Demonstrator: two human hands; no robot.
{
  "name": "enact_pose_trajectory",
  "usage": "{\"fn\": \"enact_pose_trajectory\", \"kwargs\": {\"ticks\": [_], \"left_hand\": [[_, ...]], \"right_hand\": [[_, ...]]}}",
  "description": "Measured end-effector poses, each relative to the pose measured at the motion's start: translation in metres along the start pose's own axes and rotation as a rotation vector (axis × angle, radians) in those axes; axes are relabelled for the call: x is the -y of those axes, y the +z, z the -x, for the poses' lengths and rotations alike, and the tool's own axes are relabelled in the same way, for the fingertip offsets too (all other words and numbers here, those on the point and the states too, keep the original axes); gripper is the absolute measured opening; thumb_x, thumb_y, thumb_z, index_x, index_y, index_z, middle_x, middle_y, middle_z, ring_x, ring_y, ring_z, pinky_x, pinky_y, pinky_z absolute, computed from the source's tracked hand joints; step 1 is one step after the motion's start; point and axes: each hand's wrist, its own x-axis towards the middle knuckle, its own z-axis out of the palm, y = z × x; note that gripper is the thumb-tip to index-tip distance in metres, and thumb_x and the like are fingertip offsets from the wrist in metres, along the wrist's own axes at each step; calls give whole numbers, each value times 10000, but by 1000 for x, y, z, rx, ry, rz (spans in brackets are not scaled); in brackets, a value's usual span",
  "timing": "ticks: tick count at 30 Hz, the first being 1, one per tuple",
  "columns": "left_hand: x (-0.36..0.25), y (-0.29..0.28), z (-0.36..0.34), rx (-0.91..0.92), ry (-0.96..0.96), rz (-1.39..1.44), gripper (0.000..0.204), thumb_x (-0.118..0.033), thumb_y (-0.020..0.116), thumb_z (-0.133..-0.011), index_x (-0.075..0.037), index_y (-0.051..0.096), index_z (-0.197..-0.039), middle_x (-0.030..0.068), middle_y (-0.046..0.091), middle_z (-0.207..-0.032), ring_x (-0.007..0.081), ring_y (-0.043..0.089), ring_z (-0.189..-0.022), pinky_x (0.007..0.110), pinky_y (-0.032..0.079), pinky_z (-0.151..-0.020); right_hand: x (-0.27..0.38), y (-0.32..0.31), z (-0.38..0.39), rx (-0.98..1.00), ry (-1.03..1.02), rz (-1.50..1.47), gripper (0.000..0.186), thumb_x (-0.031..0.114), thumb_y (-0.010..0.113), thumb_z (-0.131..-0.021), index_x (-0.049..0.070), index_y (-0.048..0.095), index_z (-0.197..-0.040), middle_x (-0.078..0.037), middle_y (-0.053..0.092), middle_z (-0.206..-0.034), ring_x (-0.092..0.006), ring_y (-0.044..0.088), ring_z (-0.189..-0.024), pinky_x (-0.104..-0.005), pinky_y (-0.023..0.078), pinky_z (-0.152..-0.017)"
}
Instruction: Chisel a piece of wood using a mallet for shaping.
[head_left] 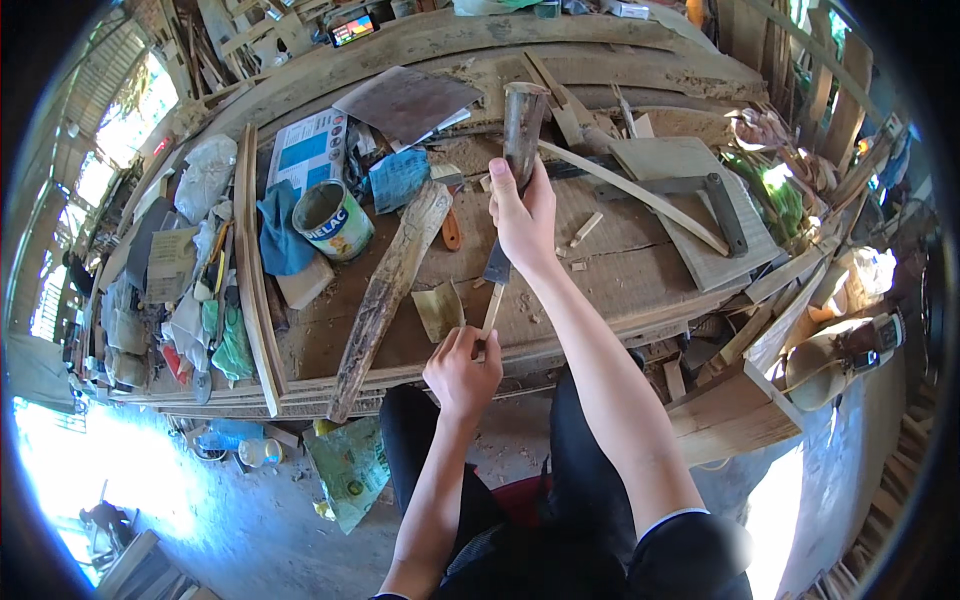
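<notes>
My right hand [520, 215] is wrapped round a tool with an upright, worn cylindrical handle [523, 120] and a dark flat blade [497, 264] pointing down. The blade meets a thin pale wooden stick [494, 308], which the fingers of my left hand [462, 368] hold at the bench edge. Just left of that hand lies a curved olive-coloured scrap [436, 312]. A rough, weathered wood piece [390, 300] lies slanting across the worn wooden bench [590, 285]. An orange-handled tool [451, 228] and a small offcut [585, 230] lie behind my hands.
A paint can [330, 240], blue cloth [283, 225] and long slats [255, 280] are at the left, beside piled bags and tools. A board [660, 170] bearing a metal square [722, 215] lies right. A lit phone [352, 30] sits at the back. A machine [840, 360] stands at far right.
</notes>
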Motion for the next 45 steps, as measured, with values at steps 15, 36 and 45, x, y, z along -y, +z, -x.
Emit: {"fn": "enact_pose_trajectory", "kwargs": {"ticks": [15, 36, 45], "left_hand": [[-4, 5, -2, 5, 7, 9, 159, -148, 703, -772, -95, 569, -704, 56, 551, -612, 272, 582, -538, 376, 444, -494], [21, -54, -62, -128, 94, -56, 295, -277, 697, -813, -61, 669, -1012, 119, 642, -785, 313, 617, -662, 417, 490, -612], [74, -59, -121, 531, -115, -460, 616, -511, 695, -784, 14, 550, -1072, 254, 653, -1044, 418, 613, -1047, 495, 484, -889]], "right_hand": [[-51, -22, -36, -88, 374, -439, 283, 322, 610, -963, 133, 411, -890, 46, 448, -644, -32, 370, -477, -210, 250, -412], [20, 0, 8, 402, 217, -347, 220, 86, 745, -809, 76, 535, -743, 39, 489, -598, -52, 422, -491, -249, 304, -452], [7, -5, 12, 379, 176, -417, 184, 44, 733, -786, 62, 552, -760, 38, 482, -591, -54, 416, -487, -246, 297, -455]]}}
